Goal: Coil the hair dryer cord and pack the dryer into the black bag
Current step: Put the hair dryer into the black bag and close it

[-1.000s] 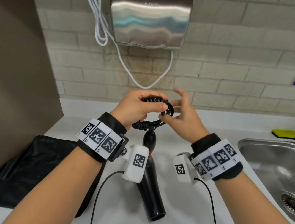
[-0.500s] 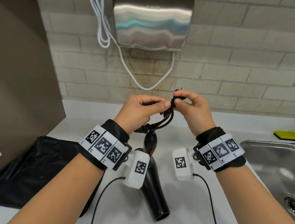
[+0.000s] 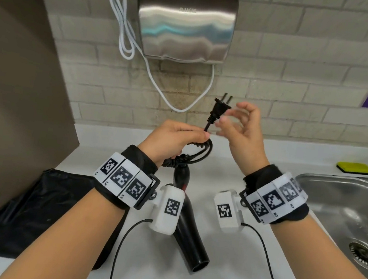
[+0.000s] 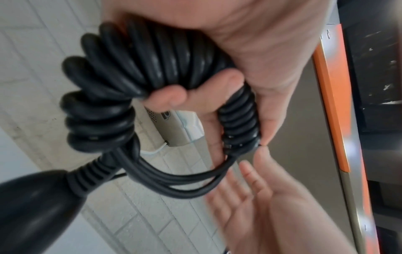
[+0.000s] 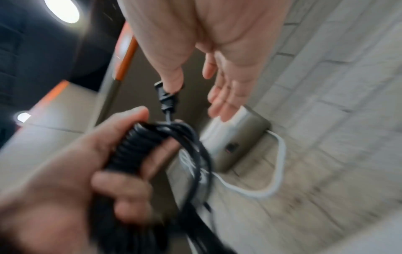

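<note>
- Your left hand is wrapped tight round the black spiral-coiled hair dryer cord, bunching the loops in the fist so they can't spring apart.
- The glossy black hair dryer hangs below that fist, nozzle down over the white counter; its weight looks to be carried through the cord.
- The black two-pin plug pokes up above your left thumb, the loose end left to tuck.
- Your right hand sits just beside the plug, fingers spread and gripping nothing; whether the thumb brushes it, I can't tell.
- The crumpled black fabric bag lies flat at your left, near enough for loading.
</note>
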Available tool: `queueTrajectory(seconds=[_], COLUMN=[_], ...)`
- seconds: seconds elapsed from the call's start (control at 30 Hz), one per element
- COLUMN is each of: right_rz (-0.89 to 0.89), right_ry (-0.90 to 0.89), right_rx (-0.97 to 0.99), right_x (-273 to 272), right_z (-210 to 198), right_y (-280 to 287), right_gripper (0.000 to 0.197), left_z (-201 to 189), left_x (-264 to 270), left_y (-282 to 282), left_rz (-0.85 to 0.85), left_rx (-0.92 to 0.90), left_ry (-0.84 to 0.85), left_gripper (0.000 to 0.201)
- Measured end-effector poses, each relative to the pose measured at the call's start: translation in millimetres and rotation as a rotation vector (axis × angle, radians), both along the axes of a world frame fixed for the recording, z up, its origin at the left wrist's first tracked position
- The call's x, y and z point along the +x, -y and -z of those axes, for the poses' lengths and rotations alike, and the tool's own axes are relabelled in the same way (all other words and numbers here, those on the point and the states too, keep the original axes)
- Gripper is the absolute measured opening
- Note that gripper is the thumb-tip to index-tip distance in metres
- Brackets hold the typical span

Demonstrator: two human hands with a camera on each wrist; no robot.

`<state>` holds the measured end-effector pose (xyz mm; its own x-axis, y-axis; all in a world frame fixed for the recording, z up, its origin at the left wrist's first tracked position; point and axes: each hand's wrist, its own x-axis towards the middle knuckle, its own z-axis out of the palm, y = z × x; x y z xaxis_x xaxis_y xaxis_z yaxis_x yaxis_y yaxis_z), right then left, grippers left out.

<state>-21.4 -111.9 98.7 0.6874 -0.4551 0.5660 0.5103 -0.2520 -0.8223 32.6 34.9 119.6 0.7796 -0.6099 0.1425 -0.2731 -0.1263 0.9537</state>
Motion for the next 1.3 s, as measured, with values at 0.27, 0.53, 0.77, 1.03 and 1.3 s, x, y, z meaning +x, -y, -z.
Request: queueTrajectory(seconds=[0.27, 0.53, 0.77, 1.03, 1.3], right_rz=[-0.259, -0.295, -0.079, 0.100, 0.142], right_ry=[-1.302, -1.347, -1.400, -1.370, -1.417], right_rx=[-0.764, -0.725, -0.847, -0.858, -0.972], right_x=[-13, -21, -7, -9, -11], right_z=[104, 155, 146, 151, 165], right_y=[-6, -33, 9, 55, 50], right_gripper=[0.079, 0.113, 0.070, 0.089, 0.092], left_z=[-3, -1, 18, 109, 167], left_x=[3, -4, -13, -11, -7], left_y=[3, -5, -16, -17, -5], left_rz=[-0.110, -0.086, 0.132, 0.167, 0.241], left_rx=[-0.020, 0.003, 0.283, 0.880, 1.199], left_ry=[-0.063, -0.067, 0.273, 0.581, 0.608], left_gripper=[0.007, 0.020, 0.022, 0.040, 0.034])
